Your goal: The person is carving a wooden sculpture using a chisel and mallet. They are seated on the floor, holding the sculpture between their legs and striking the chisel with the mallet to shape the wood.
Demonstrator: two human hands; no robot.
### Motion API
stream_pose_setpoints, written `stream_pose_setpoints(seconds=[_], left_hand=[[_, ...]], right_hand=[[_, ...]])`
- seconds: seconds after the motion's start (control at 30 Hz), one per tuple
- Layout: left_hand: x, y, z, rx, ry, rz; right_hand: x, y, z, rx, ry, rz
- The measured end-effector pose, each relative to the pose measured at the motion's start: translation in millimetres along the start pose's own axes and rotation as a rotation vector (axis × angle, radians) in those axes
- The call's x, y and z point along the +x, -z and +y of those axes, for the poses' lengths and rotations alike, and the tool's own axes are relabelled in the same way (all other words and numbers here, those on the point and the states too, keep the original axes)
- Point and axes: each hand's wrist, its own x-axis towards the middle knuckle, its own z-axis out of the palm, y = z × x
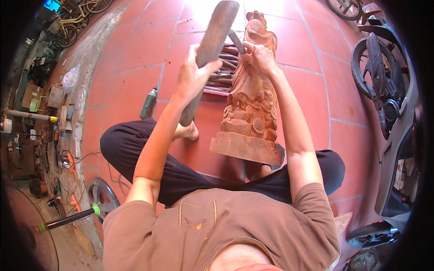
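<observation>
From my remote post I saw the carved wooden statue point(251, 92) at upper centre, right of the left hand point(194, 74), which clasped a wooden club point(213, 39) slanting toward upper right; the right hand point(261, 58), nearer, pinched a dark rod-like tool point(236, 41) by the statue's upper part; its long axis ran up the frame, head topmost

Carved wooden statue point(251, 101), tilted club point(210, 45)

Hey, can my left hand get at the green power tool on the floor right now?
Probably not without freeing it first: the left hand is gripping a wooden club. Otherwise the way looks free: the green power tool lies uncovered to its left.
</observation>
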Motion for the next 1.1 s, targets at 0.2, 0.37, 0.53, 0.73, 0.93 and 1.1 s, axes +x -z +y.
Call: stream_pose_setpoints(seconds=[0.2, 0.37, 0.53, 0.73, 0.93, 1.1], left_hand=[[4, 14, -9, 0.259, 0.006, -0.069], [-2, 12, -16, -0.094, 0.038, -0.073], [-1, 7, -15, 0.123, -0.052, -0.016], [-9, 14, -12, -0.163, 0.158, -0.173], [-18, 22, -6, -0.296, 0.211, -0.060], [-22, 29, -5, -0.264, 0.218, -0.052]], right_hand=[[0, -6, -2, -0.029, 0.031, 0.008], [-2, -10, -1, -0.054, 0.000, -0.023], [-1, -14, 4, -0.076, -0.014, -0.028], [-5, -11, -2, -0.063, -0.017, -0.066], [-12, -2, 18, 0.370, -0.001, -0.050], [-22, 7, 1, 0.547, 0.047, -0.045]])
